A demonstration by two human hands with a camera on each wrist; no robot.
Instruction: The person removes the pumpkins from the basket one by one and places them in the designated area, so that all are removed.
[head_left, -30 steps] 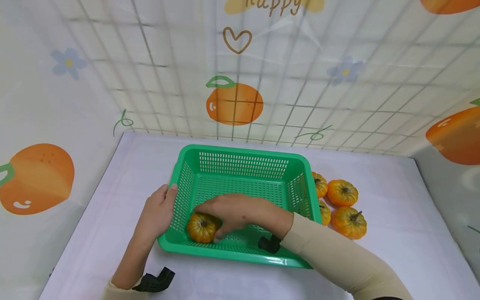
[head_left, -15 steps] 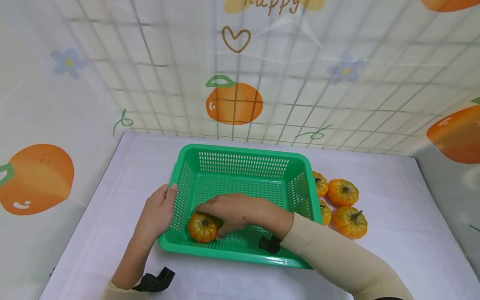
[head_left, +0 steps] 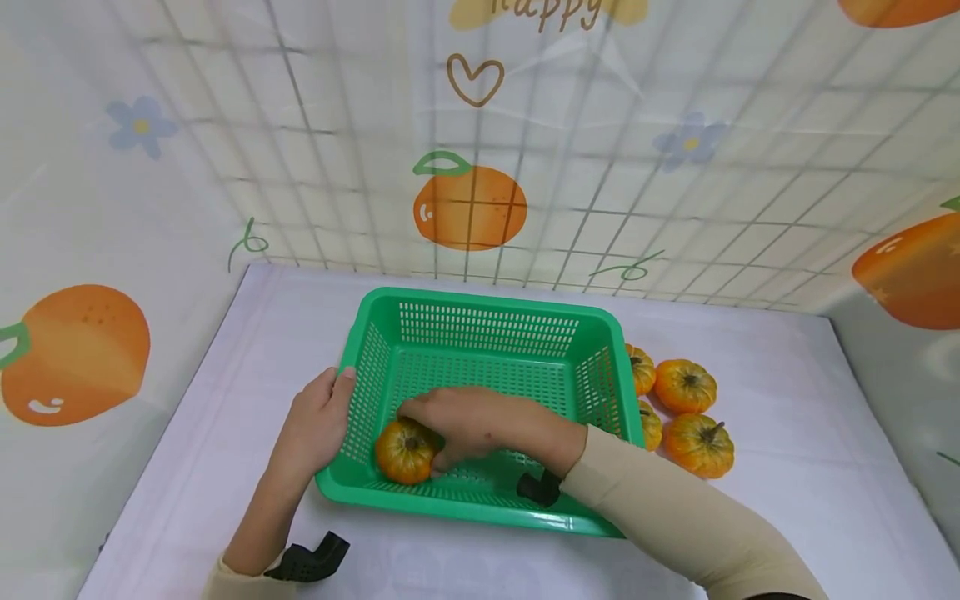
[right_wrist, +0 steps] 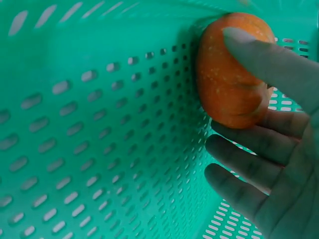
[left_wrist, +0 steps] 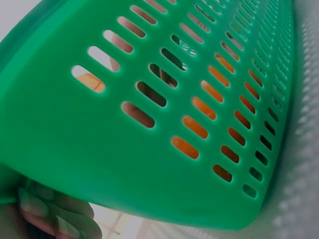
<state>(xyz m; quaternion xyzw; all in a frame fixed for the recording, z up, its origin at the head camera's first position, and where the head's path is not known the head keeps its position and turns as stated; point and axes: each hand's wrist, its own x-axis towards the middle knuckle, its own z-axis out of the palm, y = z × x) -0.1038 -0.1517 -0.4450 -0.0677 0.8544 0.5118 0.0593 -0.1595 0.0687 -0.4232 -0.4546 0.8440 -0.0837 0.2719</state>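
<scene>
A green plastic basket (head_left: 480, 510) with slotted walls stands on the white table. In its near left corner sits a small orange pumpkin (head_left: 403, 454). My right hand (head_left: 468, 421) reaches into the basket and holds this pumpkin from its right side, thumb on the near side and fingers over the far side. In the right wrist view the thumb lies on the pumpkin (right_wrist: 232, 74), and the lower fingers (right_wrist: 239, 189) extend below it. My left hand (head_left: 318, 421) grips the basket's left rim. Its fingertips (left_wrist: 65, 214) show under the rim in the left wrist view.
Several more small pumpkins (head_left: 697, 446) lie on the table (head_left: 795, 400) just right of the basket, some partly hidden by its rim. A printed sheet with a wire grid (head_left: 570, 192) closes off the back.
My right fingers have shifted slightly to the right over the pumpkin, showing more of its top. The left hand and the basket have stayed in place.
</scene>
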